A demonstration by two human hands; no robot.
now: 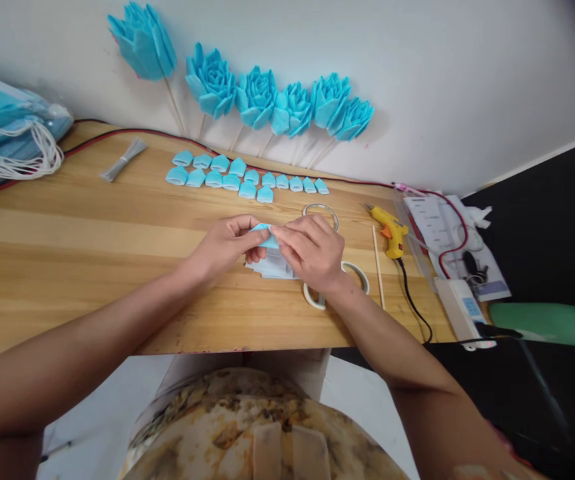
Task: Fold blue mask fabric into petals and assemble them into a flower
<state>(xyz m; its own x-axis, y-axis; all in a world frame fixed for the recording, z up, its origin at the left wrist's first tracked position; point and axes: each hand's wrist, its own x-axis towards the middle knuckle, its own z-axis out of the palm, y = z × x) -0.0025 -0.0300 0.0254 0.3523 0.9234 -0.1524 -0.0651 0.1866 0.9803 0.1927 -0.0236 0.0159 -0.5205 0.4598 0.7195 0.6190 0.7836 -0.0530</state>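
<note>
Between my two hands is a small light-blue fabric piece [263, 233], partly hidden by the fingers. My left hand [227, 243] pinches its left side, thumb on top. The fingertips of my right hand [312, 250] are closed on its right side. Just below them on the table lies a stack of white sheets [273, 268], partly covered by my right hand. Behind my hands are several folded blue petals [230, 181], set out in two main rows. White curved loops [360, 275] show on both sides of my right wrist; their kind is hidden.
Several blue fabric roses [257, 97] on sticks lean against the wall. A tape roll [336, 217], a thin stick [378, 267], a yellow glue gun [390, 230] and a power strip [460, 310] lie at right. Blue fabric [12, 127] and a tied wire bundle [124, 160] are at left.
</note>
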